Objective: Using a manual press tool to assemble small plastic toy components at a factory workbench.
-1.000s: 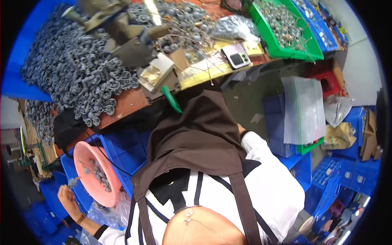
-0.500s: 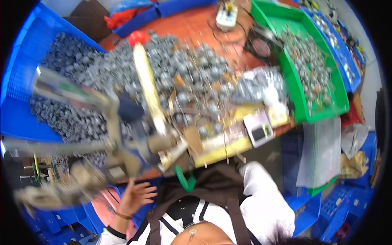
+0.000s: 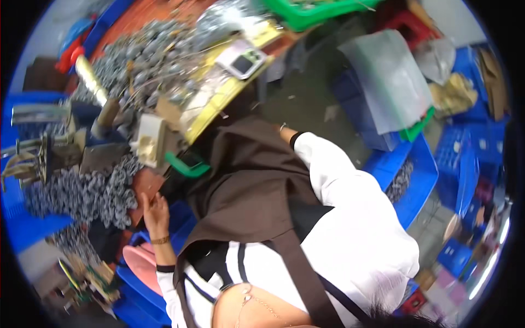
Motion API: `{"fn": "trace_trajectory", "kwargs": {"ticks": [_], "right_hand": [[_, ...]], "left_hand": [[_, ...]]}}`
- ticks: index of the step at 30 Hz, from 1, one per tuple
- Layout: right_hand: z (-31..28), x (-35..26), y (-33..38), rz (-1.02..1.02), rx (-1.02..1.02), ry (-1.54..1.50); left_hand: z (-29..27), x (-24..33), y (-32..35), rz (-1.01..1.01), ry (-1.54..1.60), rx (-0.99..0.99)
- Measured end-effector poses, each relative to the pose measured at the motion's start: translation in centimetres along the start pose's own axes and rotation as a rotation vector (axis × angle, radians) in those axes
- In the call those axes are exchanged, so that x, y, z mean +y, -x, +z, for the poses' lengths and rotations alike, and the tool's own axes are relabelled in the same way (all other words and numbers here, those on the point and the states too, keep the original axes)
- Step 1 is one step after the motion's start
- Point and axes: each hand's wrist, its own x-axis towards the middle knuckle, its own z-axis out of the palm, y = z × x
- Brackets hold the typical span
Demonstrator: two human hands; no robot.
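My left hand (image 3: 155, 210) is raised with its fingers apart and holds nothing. It rests against the brown table edge, beside a heap of small grey metal parts (image 3: 82, 191). A gold bracelet sits on its wrist. A pink bowl (image 3: 139, 262) lies just below that forearm, over a blue crate. My right arm in a white sleeve (image 3: 339, 186) reaches toward the table. Only the wrist shows at the edge of my brown apron (image 3: 251, 186); the right hand itself is hidden.
The table holds more grey parts, a small white scale (image 3: 243, 59) on a yellow board (image 3: 219, 98), a metal press at the left and a green tray (image 3: 311, 13). Blue crates (image 3: 415, 175) and clear plastic bags (image 3: 383, 76) crowd the floor at the right.
The view has swung around. My left hand let go of the pink bowl, rose to the table edge, and now stays there, open.
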Motion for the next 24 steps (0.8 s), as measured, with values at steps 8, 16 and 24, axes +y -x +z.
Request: {"fn": "trace_trajectory", "kwargs": {"ticks": [8,16,24], "right_hand": [[-2.7,0.0,2.3,0.004,0.243,0.094],[-20.3,-30.1,13.9,-0.849,0.347,-0.342],[-18.5,-45.5,-4.9,-1.055,0.578,0.167]], "left_hand": [[1.6,-0.3,0.2,-0.144,-0.026,0.011],[3.2,-2.8,2.0,0.085,-0.079,0.125],[5.2,-2.7,4.1,-0.131,-0.297,-0.001]]}}
